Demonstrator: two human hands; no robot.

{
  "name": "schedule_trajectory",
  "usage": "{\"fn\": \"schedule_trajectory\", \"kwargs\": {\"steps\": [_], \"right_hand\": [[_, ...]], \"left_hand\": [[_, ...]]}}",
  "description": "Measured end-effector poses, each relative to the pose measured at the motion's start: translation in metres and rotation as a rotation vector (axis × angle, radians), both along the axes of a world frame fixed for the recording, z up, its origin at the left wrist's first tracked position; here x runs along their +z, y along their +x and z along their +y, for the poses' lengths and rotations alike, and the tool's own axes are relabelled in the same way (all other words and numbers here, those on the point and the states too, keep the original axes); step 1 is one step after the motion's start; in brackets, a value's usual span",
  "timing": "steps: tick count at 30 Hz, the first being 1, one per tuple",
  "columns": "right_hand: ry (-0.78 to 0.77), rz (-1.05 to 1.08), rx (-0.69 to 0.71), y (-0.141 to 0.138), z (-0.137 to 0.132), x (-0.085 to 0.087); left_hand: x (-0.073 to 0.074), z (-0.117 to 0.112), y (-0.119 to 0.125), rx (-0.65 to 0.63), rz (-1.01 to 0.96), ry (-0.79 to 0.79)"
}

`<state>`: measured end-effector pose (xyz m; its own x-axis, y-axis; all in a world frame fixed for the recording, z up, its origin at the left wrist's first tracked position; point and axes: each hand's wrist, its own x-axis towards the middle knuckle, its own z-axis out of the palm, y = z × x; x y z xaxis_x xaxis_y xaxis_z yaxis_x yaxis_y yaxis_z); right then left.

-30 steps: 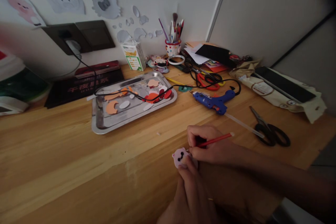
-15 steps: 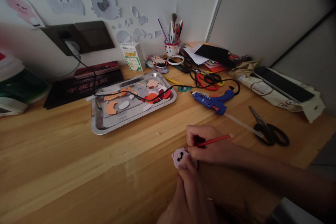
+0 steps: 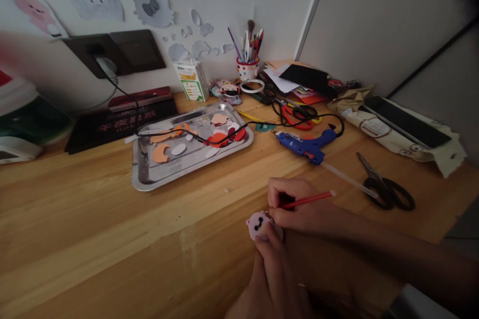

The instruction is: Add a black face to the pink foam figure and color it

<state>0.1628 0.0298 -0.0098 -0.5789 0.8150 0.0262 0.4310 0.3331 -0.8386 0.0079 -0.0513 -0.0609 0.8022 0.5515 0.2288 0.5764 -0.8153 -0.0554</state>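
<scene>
A small pink animal-face cutout [image 3: 254, 222] with dark facial markings lies on the wooden table near the front. My left hand [image 3: 267, 271] presses it down with its fingertips, covering part of it. In my right hand [image 3: 299, 217] is a slim red pen [image 3: 312, 198], its pale end pointing to the right. The fingers are closed around it, and its tip is at the cutout's upper right edge, mostly hidden by my fingers.
A metal tray [image 3: 144, 179] of coloured cut pieces stands at centre left. To the right are a blue glue gun [image 3: 299, 147], its black cord crossing the tray, and black-handled scissors [image 3: 389, 192]. A brush cup [image 3: 247, 69] and a drink carton [image 3: 191, 82] stand by the wall.
The whole view has shifted slightly, so everything sits a little further right. Both hands keep nearly the same pose on the cutout and the pen.
</scene>
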Motion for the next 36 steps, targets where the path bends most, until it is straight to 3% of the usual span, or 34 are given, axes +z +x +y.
{"fn": "schedule_trajectory", "kwargs": {"steps": [36], "right_hand": [[-0.026, -0.002, -0.02, -0.0008, 0.0003, 0.0011]], "left_hand": [[0.0067, -0.0069, -0.0025, 0.028, 0.03, -0.001]]}}
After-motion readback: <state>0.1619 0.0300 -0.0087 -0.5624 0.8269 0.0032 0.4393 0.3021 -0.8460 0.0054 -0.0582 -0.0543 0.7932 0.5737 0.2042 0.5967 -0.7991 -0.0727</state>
